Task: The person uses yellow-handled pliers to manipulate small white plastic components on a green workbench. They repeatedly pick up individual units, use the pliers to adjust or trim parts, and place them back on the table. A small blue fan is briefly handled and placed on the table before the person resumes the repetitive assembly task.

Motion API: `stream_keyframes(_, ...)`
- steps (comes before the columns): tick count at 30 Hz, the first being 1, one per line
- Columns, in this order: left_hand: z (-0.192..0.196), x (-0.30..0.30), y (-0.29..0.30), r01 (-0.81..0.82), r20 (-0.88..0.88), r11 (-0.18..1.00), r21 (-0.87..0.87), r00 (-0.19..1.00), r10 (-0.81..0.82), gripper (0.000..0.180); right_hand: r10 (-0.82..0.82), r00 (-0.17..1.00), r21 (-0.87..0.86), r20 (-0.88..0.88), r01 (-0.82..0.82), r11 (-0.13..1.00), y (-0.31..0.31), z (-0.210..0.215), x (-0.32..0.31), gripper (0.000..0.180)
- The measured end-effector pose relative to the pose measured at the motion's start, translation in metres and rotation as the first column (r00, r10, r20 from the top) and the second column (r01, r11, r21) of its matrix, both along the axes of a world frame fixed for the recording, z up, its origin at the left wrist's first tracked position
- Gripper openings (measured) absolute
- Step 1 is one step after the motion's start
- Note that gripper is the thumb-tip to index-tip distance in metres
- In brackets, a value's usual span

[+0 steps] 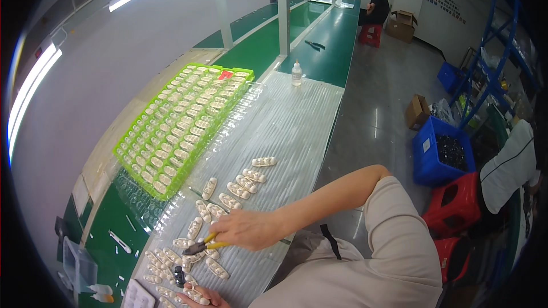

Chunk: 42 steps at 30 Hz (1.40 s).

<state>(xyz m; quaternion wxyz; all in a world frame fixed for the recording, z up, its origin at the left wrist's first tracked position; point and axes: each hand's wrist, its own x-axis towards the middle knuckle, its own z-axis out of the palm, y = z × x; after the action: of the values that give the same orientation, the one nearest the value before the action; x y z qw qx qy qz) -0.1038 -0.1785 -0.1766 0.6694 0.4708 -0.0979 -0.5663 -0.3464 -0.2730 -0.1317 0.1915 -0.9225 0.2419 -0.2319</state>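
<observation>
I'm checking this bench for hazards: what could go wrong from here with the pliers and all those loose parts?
1. The right hand holds the yellow-handled pliers close to the left hand; a slip might pinch a finger.
2. Loose white oval parts lie scattered on the clear tray near the bench edge; a forearm sweep could knock some off.
3. The green tray sits tilted, so it might slide.

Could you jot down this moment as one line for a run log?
right hand: holds yellow-handled pliers | left hand: on small white parts | green tray: beside
</observation>
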Motion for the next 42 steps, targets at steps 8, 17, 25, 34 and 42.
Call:
stream_keyframes(8, 0.005, -0.003, -0.001, -0.042, -0.043, 0.999, -0.018, 0.998, 0.041, 0.053, 0.045, 0.999, -0.015, 0.007, -0.045, 0.999, 0.003, -0.012, 0.032, 0.027)
stream_keyframes(17, 0.007, -0.004, -0.003, -0.046, -0.014, 0.999, -0.005, 0.999, 0.046, 0.05, -0.082, 0.996, -0.212, 0.028, 0.086, 0.973, 0.007, -0.018, 0.052, 0.017)
stream_keyframes(25, 0.004, -0.005, -0.007, -0.054, 0.019, 0.998, 0.038, 0.998, 0.053, 0.052, -0.089, 0.989, -0.21, -0.12, 0.062, 0.976, 0.015, -0.025, 0.059, 0.015)
stream_keyframes(34, 0.005, -0.008, -0.004, -0.027, 0.025, 0.998, 0.054, 0.999, 0.026, 0.051, -0.006, 1.0, 0.033, -0.001, 0.006, 0.999, 0.01, -0.027, 0.053, 0.018)
stream_keyframes(42, 0.013, -0.013, -0.004, -0.034, 0.058, 0.999, 0.039, 0.998, 0.031, 0.048, 0.025, 0.997, 0.233, -0.071, -0.008, 0.973, 0.015, -0.011, 0.055, 0.015)
